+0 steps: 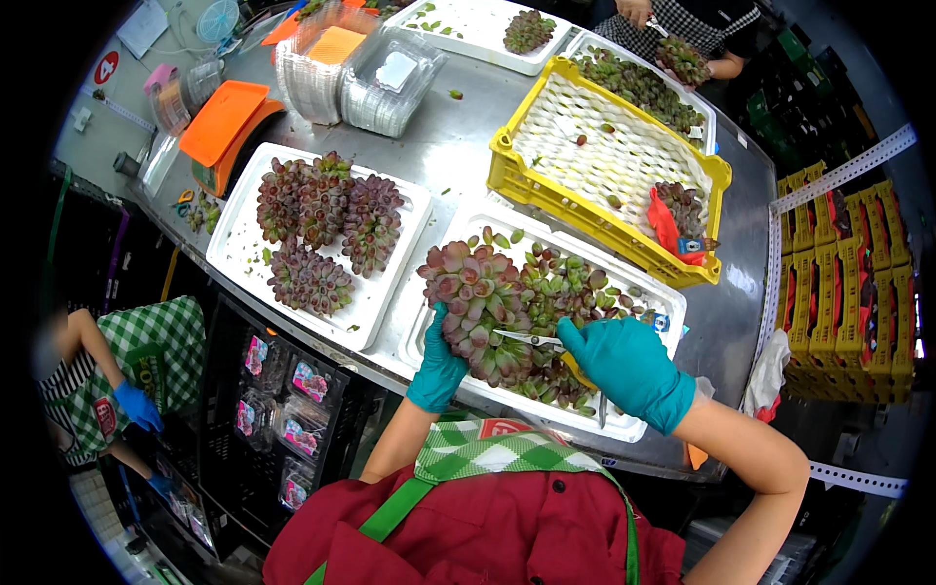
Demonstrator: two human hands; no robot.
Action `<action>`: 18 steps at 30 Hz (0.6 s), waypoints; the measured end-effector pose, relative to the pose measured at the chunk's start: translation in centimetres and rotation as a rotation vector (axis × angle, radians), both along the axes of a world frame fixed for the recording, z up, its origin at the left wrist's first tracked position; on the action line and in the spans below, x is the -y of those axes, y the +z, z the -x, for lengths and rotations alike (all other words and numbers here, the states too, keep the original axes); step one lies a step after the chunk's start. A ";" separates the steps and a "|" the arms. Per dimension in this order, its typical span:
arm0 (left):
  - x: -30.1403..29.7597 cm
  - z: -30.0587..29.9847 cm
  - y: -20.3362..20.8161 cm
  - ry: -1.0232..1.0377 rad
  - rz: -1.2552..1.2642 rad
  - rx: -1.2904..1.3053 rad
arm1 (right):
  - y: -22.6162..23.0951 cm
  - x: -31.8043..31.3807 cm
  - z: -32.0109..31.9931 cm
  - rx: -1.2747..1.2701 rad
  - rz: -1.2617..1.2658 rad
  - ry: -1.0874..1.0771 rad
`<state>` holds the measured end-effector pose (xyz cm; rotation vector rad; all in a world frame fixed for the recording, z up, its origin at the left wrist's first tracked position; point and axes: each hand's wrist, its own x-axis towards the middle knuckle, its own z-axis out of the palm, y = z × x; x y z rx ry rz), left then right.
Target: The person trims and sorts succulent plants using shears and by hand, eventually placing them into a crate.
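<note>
Gloved in teal, my left hand is closed around the lower left side of a large reddish-green succulent cluster, tilted over a white tray. My right hand, in the same kind of glove, grips a pair of scissors. Their pointed silver blades reach left against the rosettes. A yellow part shows below the fingers, and a metal end sticks out under the hand. Loose green and reddish succulent cuttings lie in the tray beside and behind the cluster.
Left of it, another white tray holds several succulent clusters. A yellow crate with white netting stands behind. Clear plastic boxes and an orange-topped scale sit farther back. Co-workers' hands show at the top right and far left, by a black crate.
</note>
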<state>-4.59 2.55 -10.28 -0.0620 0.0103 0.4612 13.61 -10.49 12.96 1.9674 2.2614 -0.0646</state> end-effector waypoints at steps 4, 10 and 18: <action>0.5 -0.8 4.2 0.096 -0.072 -0.196 | 0.2 0.4 0.3 -0.189 0.067 -0.144; 0.2 -1.0 0.7 0.051 0.081 0.378 | 0.8 -1.1 1.0 -0.065 -0.137 -0.185; 1.6 -0.3 3.9 0.081 -0.109 -0.471 | -0.1 -1.8 0.7 -0.064 -0.153 -0.224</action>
